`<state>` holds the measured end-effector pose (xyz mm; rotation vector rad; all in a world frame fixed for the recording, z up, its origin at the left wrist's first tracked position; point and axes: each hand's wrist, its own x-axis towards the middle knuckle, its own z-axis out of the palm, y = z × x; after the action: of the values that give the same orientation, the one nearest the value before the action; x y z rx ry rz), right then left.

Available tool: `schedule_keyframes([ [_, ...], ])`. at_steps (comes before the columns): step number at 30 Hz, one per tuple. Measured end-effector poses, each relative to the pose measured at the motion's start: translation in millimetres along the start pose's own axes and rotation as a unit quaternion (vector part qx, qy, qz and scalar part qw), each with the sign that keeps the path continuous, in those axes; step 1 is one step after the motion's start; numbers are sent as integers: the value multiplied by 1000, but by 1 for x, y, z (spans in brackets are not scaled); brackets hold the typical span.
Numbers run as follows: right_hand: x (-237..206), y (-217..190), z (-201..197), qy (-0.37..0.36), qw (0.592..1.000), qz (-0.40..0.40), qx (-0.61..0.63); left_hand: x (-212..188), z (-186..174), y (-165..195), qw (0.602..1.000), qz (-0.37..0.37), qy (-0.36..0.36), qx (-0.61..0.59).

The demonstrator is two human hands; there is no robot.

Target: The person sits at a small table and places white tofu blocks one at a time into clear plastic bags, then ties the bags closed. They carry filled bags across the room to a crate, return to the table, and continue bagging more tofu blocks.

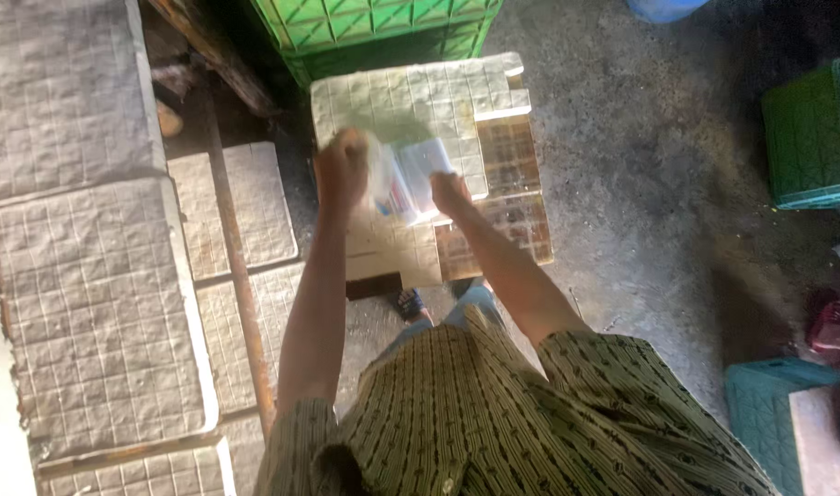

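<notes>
A clear plastic bag [409, 179] with a little red and blue print is held up between both hands, blurred by motion. My left hand [343, 165] grips its left edge and my right hand [449, 191] grips its right edge. Under the bag lies a wooden tray [521, 207] with a slab of pale tofu [397, 101] scored into small squares. Part of the slab is gone, so bare wet wood shows at the tray's right side.
Several more trays of scored tofu [89, 303] fill the left side beside a rusty rail [241, 285]. A green crate [383, 28] stands behind the tray, another green crate [806, 138] at right, a teal one [774, 413] at lower right. The floor [641, 184] is wet concrete.
</notes>
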<state>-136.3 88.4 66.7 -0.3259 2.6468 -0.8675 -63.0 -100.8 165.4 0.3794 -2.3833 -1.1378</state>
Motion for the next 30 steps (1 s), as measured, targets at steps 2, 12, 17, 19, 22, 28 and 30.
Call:
schedule_keyframes([
  [2, 0, -6, -7, 57, 988, -116, 87, 6, 0, 1, 998, -29, 26, -52],
  [12, 29, -11, -76, 177, 964, 0, 198, -42, 31, -34, 970, 39, -237, 32],
  [17, -22, -20, -90, 130, 907, -268, 297, -33, 18, 7, 968, 83, -232, 40],
  [19, -53, -28, -94, 49, 891, -188, 410, -29, 22, 32, 976, 16, -191, -99],
  [22, -89, -27, -105, 91, 919, -290, 249, -29, 22, 53, 951, 64, -233, -193],
  [28, -146, 11, -102, 247, 946, -125, 167, -73, 38, 38, 981, 106, -139, -84],
  [30, -171, 20, -84, 253, 944, -154, 144, -94, 63, 37, 986, 156, -9, -55],
])
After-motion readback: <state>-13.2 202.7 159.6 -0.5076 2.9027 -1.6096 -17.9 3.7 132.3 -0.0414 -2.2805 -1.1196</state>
